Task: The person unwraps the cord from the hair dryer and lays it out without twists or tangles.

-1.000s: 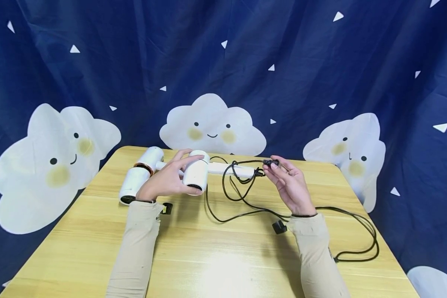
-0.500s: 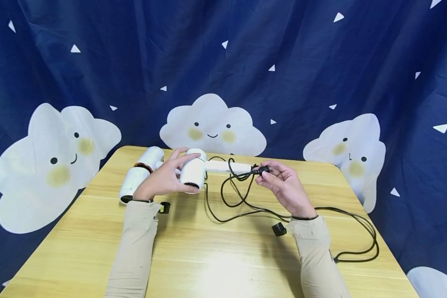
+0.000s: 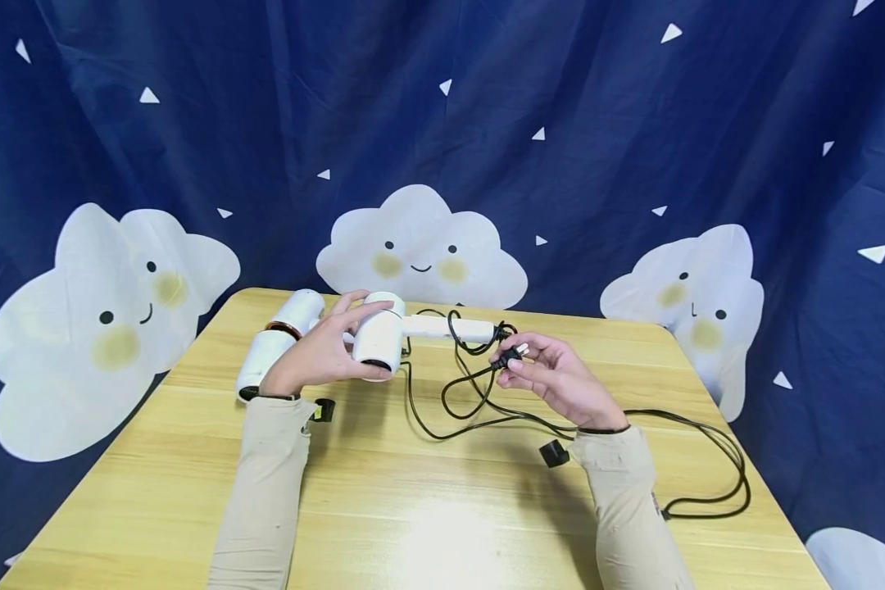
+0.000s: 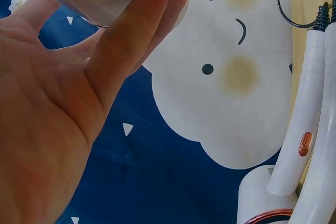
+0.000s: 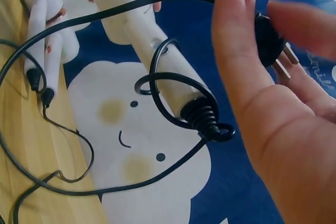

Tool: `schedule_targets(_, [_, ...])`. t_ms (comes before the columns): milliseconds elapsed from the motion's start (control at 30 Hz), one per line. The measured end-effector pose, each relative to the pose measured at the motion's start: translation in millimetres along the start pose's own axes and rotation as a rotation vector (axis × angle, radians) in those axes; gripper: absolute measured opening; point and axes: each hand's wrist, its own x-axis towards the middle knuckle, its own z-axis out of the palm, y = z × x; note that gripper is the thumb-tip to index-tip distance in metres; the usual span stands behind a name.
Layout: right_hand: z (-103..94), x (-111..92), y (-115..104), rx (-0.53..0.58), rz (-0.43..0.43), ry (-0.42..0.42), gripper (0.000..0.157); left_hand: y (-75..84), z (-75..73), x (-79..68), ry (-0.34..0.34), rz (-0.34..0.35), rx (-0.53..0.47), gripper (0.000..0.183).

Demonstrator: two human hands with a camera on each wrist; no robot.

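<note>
A white hair dryer [image 3: 381, 338] is held up over the table, its barrel gripped across both ends by my left hand [image 3: 320, 351]. Its handle [image 3: 453, 329] points right. In the right wrist view the black cord [image 5: 157, 83] loops loosely round the handle's lower end, by the ribbed strain relief [image 5: 198, 115]. My right hand [image 3: 566, 383] pinches the black plug [image 3: 510, 356] between thumb and fingers, just below that end. Metal prongs [image 5: 283, 69] stick out past the fingertips. The left wrist view shows fingers [image 4: 131, 30] spread against the barrel.
Two more white hair dryers lie at the table's back left, one barrel [image 3: 261, 360] nearer and one [image 3: 301, 308] farther. Their handles [image 4: 307, 114] run side by side. Black cords [image 3: 479, 424] trail across the wooden table [image 3: 413, 500] to a coil [image 3: 737, 475] at the right.
My right hand has brought the plug left and down from right of the handle's end, turning its prongs into view. The left hand has shifted slightly left with the hair dryer.
</note>
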Motion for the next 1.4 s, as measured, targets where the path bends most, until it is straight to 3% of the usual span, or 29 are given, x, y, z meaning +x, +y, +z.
schedule_targets(200, [-0.1,1,2,-0.087,0.042,0.048,0.012,1.0,-1.6,-1.2,0.008,0.008,0.012,0.101])
schedule_targets(467, [-3.3,3,6,-0.222,0.151,0.240,0.021,0.0,-2.5,-2.0,0.018,0.010,0.030,0.100])
schedule_targets(667, [-10.1,3,6,-0.288,0.214,0.291,0.032,0.2,-3.4,-2.6,0.023,0.009,0.028,0.101])
schedule_targets(800, [-16.5,3,9,-0.306,0.234,0.352,0.024,0.1,-3.6,-3.3,0.024,0.009,0.029,0.100])
schedule_targets(1067, [-33.1,0,17,-0.343,0.222,0.505,0.025,0.3,-3.9,-4.3,0.025,0.009,0.022,0.100])
schedule_targets(1400, [-46.8,-4,16,-0.296,0.197,0.600,0.032,1.6,-3.8,-2.3,0.025,0.020,0.020,0.100])
